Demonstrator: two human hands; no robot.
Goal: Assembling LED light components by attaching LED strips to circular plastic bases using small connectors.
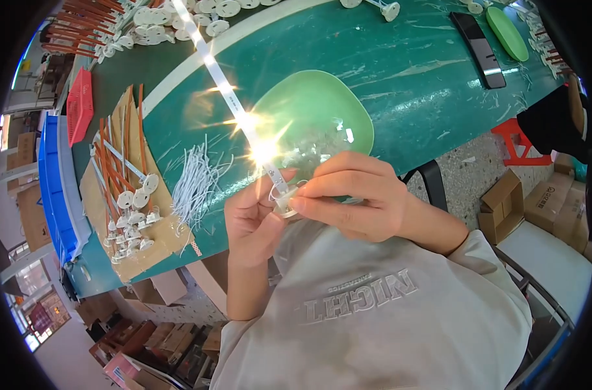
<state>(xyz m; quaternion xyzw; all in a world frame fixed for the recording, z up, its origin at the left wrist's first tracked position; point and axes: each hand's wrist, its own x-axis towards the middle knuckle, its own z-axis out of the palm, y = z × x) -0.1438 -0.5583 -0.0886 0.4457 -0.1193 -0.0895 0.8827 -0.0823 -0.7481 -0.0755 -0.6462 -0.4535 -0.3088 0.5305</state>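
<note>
Green table (400, 71): one green plate (312, 107); left hand (254, 218), right hand (354, 198) both grip one clear fitting (285, 203).

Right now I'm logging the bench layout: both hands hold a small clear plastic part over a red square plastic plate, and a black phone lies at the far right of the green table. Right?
Not quite. The head view shows a light green square plastic plate, not red. The rest holds: the left hand and right hand hold the small clear plastic part, and the black phone lies far right on the green table.
</note>
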